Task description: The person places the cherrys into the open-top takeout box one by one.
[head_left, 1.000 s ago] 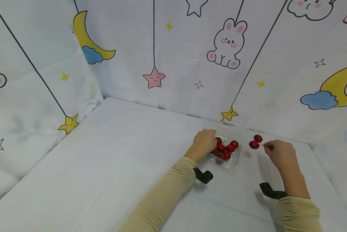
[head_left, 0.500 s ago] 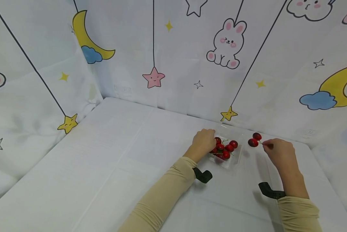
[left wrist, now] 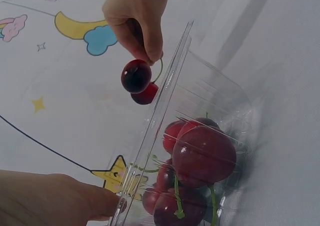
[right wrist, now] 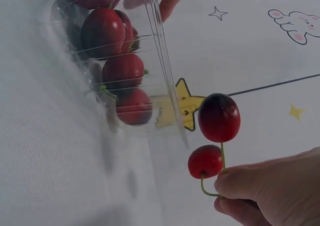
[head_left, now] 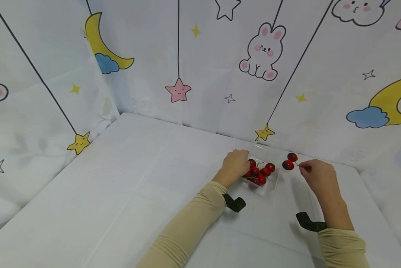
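A clear plastic container (left wrist: 172, 81) of red cherries (head_left: 261, 179) stands on the white table. My left hand (head_left: 235, 163) pinches its left rim, with fingers on both sides of the wall in the right wrist view. Just right of the container, my right hand (head_left: 321, 176) holds a pair of dark red cherries (right wrist: 219, 118) by their thin green stems (right wrist: 223, 156), between thumb and fingertips. The pair hangs in the air beyond the container's right rim, at about rim height in the left wrist view.
Behind the table (head_left: 136, 160) rises a white cloth backdrop (head_left: 207, 93) printed with stars, moons and a rabbit. The table's back edge runs close behind the container. A black wrist mount (head_left: 234, 203) sits on each forearm.
My right hand has moved slightly left with the cherry pair, bringing it closer to the container. The left hand stays at the rim.
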The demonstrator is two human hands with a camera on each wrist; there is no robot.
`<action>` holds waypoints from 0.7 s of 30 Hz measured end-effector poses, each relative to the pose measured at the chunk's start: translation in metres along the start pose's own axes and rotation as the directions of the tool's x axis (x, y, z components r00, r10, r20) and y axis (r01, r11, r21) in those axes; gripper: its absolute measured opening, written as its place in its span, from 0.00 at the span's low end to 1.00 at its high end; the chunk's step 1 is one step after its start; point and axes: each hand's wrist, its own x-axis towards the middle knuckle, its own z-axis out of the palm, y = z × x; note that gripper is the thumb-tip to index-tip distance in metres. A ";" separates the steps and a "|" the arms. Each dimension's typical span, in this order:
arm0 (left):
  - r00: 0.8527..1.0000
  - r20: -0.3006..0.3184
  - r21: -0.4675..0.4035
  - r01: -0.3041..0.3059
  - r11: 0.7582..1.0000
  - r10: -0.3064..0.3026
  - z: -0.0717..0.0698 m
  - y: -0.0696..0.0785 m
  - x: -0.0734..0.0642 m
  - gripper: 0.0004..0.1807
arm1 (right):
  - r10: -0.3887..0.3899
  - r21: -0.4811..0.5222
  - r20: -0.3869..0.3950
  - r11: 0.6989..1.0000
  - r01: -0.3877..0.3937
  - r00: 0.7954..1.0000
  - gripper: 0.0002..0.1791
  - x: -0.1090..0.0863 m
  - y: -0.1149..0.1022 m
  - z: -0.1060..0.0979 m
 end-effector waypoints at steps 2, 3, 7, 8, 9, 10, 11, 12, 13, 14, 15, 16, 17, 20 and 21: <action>1.000 -0.001 0.002 -0.002 1.000 0.002 0.000 0.000 0.000 0.19 | -0.005 -0.004 -0.004 1.000 0.005 1.000 0.09 0.000 -0.002 0.001; 1.000 -0.002 0.003 -0.004 1.000 0.004 0.001 0.000 0.001 0.19 | -0.008 -0.007 -0.006 1.000 0.008 1.000 0.09 0.000 -0.003 0.001; 1.000 -0.005 0.011 -0.001 1.000 0.002 0.001 0.000 0.001 0.19 | -0.016 -0.022 -0.015 1.000 0.016 1.000 0.09 0.001 -0.006 0.003; 1.000 -0.006 0.013 -0.002 1.000 0.002 0.002 0.000 0.002 0.19 | -0.019 -0.024 -0.018 1.000 0.018 1.000 0.09 0.001 -0.007 0.004; 1.000 -0.006 0.015 -0.003 1.000 0.003 0.002 0.000 0.002 0.19 | -0.021 -0.025 -0.020 0.999 0.021 1.000 0.09 0.001 -0.007 0.004; 1.000 -0.007 0.017 -0.004 1.000 0.004 0.002 0.000 0.002 0.19 | -0.024 -0.026 -0.022 0.999 0.023 0.999 0.09 0.001 -0.008 0.004; 1.000 -0.007 0.018 -0.005 1.000 0.005 0.003 0.000 0.002 0.18 | -0.024 -0.025 -0.021 0.999 0.023 0.999 0.09 0.000 -0.009 0.004; 1.000 -0.007 0.020 -0.008 1.000 0.008 0.003 0.000 0.002 0.18 | -0.026 -0.024 -0.022 0.999 0.025 0.999 0.08 0.000 -0.011 0.004; 1.000 -0.008 0.021 -0.009 1.000 0.010 0.003 -0.001 0.002 0.18 | -0.027 -0.022 -0.020 0.999 0.026 0.999 0.08 0.000 -0.012 0.004; 1.000 -0.009 0.024 -0.012 1.000 0.012 0.004 -0.001 0.002 0.18 | -0.030 -0.021 -0.020 0.999 0.029 0.999 0.08 0.000 -0.013 0.004; 1.000 -0.010 0.025 -0.013 1.000 0.013 0.004 -0.001 0.002 0.18 | -0.032 -0.019 -0.019 0.999 0.031 0.999 0.08 0.000 -0.014 0.003; 1.000 -0.011 0.027 -0.013 1.000 0.013 0.004 -0.001 0.003 0.18 | -0.034 -0.016 -0.020 0.999 0.034 0.999 0.08 -0.001 -0.015 0.004; 1.000 -0.011 0.027 -0.012 1.000 0.012 0.004 -0.001 0.003 0.18 | -0.038 -0.013 -0.020 0.999 0.038 0.999 0.08 -0.001 -0.016 0.004; 1.000 -0.012 0.032 -0.011 0.999 0.012 0.004 -0.001 0.003 0.19 | -0.059 -0.007 -0.029 0.998 0.059 0.998 0.08 -0.001 -0.018 0.005; 1.000 -0.011 0.033 -0.012 0.999 0.012 0.004 -0.001 0.004 0.19 | -0.066 -0.008 -0.032 0.998 0.066 0.997 0.08 -0.001 -0.019 0.005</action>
